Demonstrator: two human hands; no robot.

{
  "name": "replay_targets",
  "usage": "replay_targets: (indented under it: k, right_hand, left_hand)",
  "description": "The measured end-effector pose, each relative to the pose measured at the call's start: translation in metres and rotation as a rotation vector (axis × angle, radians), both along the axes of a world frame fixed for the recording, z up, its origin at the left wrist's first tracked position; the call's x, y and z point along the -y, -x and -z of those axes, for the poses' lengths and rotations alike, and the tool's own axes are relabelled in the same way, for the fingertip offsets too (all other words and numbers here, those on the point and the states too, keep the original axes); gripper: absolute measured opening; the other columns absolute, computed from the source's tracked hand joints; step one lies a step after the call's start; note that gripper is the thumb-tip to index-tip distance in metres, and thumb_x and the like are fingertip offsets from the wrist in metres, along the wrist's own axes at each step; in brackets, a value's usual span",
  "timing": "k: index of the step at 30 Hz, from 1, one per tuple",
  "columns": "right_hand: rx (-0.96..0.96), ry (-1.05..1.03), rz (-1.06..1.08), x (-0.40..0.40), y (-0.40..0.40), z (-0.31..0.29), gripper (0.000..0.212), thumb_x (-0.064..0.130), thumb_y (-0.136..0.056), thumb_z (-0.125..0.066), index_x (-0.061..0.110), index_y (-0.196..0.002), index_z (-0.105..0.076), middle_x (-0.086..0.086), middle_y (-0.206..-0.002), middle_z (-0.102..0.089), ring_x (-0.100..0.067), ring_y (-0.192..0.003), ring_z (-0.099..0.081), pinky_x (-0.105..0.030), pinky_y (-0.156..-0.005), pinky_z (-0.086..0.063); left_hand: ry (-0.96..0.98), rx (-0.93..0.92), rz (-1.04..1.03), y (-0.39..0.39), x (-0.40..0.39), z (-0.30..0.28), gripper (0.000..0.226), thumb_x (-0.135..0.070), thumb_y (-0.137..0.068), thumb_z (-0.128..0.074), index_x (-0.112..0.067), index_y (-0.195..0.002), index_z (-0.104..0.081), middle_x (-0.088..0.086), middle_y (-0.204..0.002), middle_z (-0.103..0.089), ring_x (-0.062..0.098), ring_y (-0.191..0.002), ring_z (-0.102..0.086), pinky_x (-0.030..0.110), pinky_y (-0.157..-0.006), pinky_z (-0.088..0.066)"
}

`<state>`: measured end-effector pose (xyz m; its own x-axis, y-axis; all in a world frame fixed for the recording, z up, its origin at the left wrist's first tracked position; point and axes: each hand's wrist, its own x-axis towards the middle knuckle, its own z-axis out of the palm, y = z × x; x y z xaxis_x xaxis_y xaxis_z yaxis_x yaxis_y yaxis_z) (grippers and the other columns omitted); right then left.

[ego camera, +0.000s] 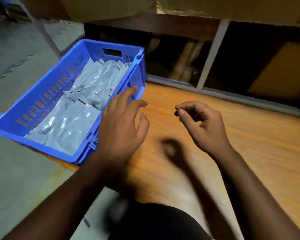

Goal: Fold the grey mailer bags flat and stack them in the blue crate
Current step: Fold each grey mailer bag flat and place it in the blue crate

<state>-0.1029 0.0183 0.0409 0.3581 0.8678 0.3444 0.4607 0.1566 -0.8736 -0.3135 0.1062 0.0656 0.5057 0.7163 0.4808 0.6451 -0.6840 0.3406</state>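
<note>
Frame centre: my left hand [121, 122], fingers spread, released, beside blue crate [42, 94] wall. Right hand [203, 122] loosely curled, holding nothing, over wooden surface [249, 144]. Upper left: grey mailer bags [80, 108] stacked flat inside crate, likely just dropped.

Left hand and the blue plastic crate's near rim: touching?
Cannot tell. In the head view the left hand overlaps the blue crate rim, but motion blur hides any contact.
</note>
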Motion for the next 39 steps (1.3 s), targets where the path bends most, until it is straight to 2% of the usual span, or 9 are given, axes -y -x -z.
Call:
replay_targets:
  k: [3, 8, 14, 20, 24, 29, 33, 35, 39]
  right_hand:
    - [-0.026, 0.067, 0.135, 0.072, -0.037, 0.019, 0.011, 0.015, -0.100, -0.068, 0.022, -0.106, -0.074, 0.008, -0.092, -0.076, -0.018, -0.080, -0.071, -0.042, -0.072, -0.057]
    - [-0.063, 0.106, 0.369, 0.173, -0.079, 0.036, 0.012, 0.016, -0.098, -0.070, 0.025, -0.105, -0.074, 0.012, -0.095, -0.076, -0.014, -0.082, -0.071, -0.041, -0.070, -0.057]
    - [-0.061, 0.165, 0.667, 0.279, -0.131, 0.064, 0.011, 0.017, -0.098, -0.069, 0.027, -0.100, -0.075, 0.016, -0.090, -0.075, -0.010, -0.080, -0.070, -0.033, -0.071, -0.056]
    - [-0.118, 0.233, 0.925, 0.333, -0.189, 0.103, 0.008, 0.025, -0.095, -0.068, 0.032, -0.094, -0.072, 0.014, -0.089, -0.075, -0.007, -0.081, -0.071, -0.041, -0.077, -0.058]
    - [-0.115, 0.222, 1.028, 0.334, -0.227, 0.103, 0.008, 0.025, -0.094, -0.069, 0.032, -0.092, -0.072, 0.014, -0.089, -0.074, -0.006, -0.082, -0.069, -0.038, -0.080, -0.057]
    - [-0.115, 0.257, 1.018, 0.324, -0.258, 0.103, 0.008, 0.032, -0.094, -0.066, 0.030, -0.094, -0.074, 0.014, -0.087, -0.074, 0.000, -0.078, -0.067, -0.035, -0.079, -0.057]
    - [-0.166, 0.230, 1.038, 0.320, -0.267, 0.106, 0.008, 0.031, -0.095, -0.066, 0.029, -0.093, -0.074, 0.017, -0.087, -0.074, 0.000, -0.081, -0.067, -0.032, -0.080, -0.056]
    - [-0.203, 0.232, 1.032, 0.320, -0.267, 0.112, 0.008, 0.030, -0.095, -0.067, 0.029, -0.092, -0.074, 0.016, -0.086, -0.074, 0.000, -0.080, -0.068, -0.034, -0.080, -0.057]
    - [-0.325, 0.159, 1.037, 0.319, -0.265, 0.117, 0.010, 0.024, -0.096, -0.067, 0.029, -0.092, -0.075, 0.014, -0.087, -0.074, -0.006, -0.085, -0.070, -0.045, -0.081, -0.059]
  left_hand:
    - [0.126, 0.106, 0.288, -0.059, 0.041, 0.005, 0.025, -0.022, -0.091, -0.063, -0.017, -0.115, -0.068, -0.003, -0.123, -0.066, 0.022, -0.117, -0.060, 0.045, -0.101, -0.047]
    - [0.077, 0.001, 0.595, -0.155, 0.113, 0.038, 0.022, -0.020, -0.093, -0.065, -0.018, -0.114, -0.070, -0.003, -0.123, -0.067, 0.019, -0.120, -0.058, 0.036, -0.099, -0.047]
    - [0.376, -0.176, 0.766, -0.255, 0.189, 0.083, 0.024, -0.026, -0.095, -0.060, -0.027, -0.119, -0.066, -0.011, -0.121, -0.066, 0.012, -0.118, -0.053, 0.031, -0.097, -0.045]
    - [0.248, -0.392, 0.933, -0.370, 0.239, 0.079, 0.033, -0.027, -0.094, -0.060, -0.028, -0.127, -0.060, -0.006, -0.132, -0.061, 0.017, -0.127, -0.050, 0.039, -0.101, -0.045]
    - [0.208, -0.533, 0.897, -0.443, 0.246, 0.075, 0.041, -0.025, -0.089, -0.066, -0.025, -0.130, -0.061, -0.003, -0.133, -0.062, 0.021, -0.125, -0.054, 0.038, -0.098, -0.048]
    - [0.726, -0.349, 0.589, -0.503, 0.237, 0.091, 0.067, -0.045, -0.081, -0.074, -0.017, -0.139, -0.055, 0.006, -0.133, -0.062, 0.026, -0.116, -0.062, 0.035, -0.095, -0.053]
    - [0.887, -0.233, 0.437, -0.549, 0.217, 0.122, 0.091, -0.056, -0.066, -0.076, -0.017, -0.143, -0.046, 0.009, -0.140, -0.054, 0.029, -0.119, -0.061, 0.042, -0.097, -0.056]
    - [0.993, -0.189, 0.370, -0.545, 0.224, 0.100, 0.083, -0.041, -0.082, -0.079, -0.011, -0.147, -0.037, 0.010, -0.141, -0.053, 0.028, -0.116, -0.061, 0.041, -0.092, -0.058]
    - [1.127, -0.075, 0.244, -0.555, 0.219, 0.095, 0.049, -0.025, -0.091, -0.076, -0.007, -0.132, -0.056, 0.005, -0.117, -0.065, 0.018, -0.086, -0.061, 0.030, -0.064, -0.050]
